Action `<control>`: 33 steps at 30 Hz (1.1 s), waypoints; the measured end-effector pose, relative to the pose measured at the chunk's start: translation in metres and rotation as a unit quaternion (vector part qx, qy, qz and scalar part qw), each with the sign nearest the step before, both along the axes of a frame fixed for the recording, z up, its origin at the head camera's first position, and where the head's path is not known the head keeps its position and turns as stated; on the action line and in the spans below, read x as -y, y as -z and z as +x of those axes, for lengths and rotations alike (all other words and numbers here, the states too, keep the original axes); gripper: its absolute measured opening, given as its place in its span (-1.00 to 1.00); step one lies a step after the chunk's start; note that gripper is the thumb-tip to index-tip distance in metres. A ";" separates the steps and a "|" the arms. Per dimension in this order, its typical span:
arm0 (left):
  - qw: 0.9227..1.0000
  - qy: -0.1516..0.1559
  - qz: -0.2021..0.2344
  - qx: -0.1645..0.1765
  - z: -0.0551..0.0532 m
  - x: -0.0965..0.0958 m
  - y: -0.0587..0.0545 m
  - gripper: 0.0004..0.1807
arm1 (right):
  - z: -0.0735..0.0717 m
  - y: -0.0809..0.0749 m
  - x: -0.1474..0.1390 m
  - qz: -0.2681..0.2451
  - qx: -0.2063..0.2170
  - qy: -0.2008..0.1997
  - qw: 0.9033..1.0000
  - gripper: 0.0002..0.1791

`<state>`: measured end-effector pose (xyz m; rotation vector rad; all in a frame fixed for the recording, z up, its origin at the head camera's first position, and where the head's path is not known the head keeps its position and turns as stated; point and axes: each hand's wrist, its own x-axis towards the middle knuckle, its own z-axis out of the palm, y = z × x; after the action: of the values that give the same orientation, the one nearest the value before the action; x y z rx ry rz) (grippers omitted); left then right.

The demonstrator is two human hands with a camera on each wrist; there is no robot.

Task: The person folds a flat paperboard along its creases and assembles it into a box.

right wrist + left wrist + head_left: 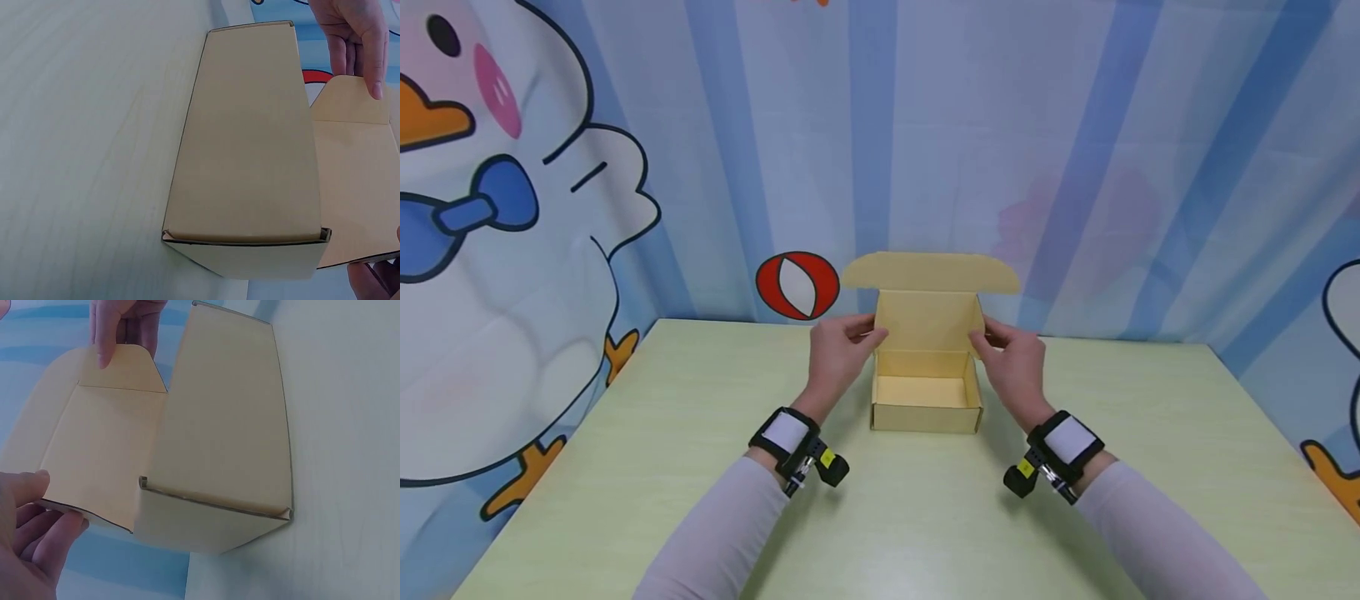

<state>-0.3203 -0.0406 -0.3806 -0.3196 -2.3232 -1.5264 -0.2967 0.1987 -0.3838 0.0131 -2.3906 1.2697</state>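
A small brown cardboard box [927, 419] stands on the table with its lid [929, 320] raised at the back. The lid's long tuck flap [931, 272] spreads along the top, and the box's inside looks bare. My left hand [837, 357] pinches the lid's left side flap between thumb and fingers. On the opposite side, my right hand [1019, 372] pinches the right side flap. The left wrist view shows the left thumb [30, 486] on the flap's inner face with fingers behind. Most of the right hand is cut off in the right wrist view.
The pale wooden table [917, 517] runs back to a blue striped curtain [805, 150] close behind the lid. Printed on the curtain are a large white duck [497, 333] and a red and white ball [767, 283]. Each wrist wears a strapped camera.
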 end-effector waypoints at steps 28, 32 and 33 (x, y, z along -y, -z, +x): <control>0.997 -0.009 0.076 -0.009 0.005 -0.006 0.003 -0.69 | 0.004 0.010 0.004 -0.080 -0.060 -0.026 0.995 -0.46; 0.995 0.014 0.097 -0.007 0.006 -0.001 0.005 -0.69 | 0.007 0.012 0.001 -0.102 -0.053 -0.043 0.992 -0.55; 0.995 0.020 0.102 -0.005 0.006 0.000 0.006 -0.69 | 0.007 0.013 0.001 -0.107 -0.053 -0.050 0.992 -0.55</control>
<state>-0.3142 -0.0409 -0.3865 -0.3221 -2.1426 -1.7598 -0.2894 0.1981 -0.3964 0.1342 -2.1783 1.5258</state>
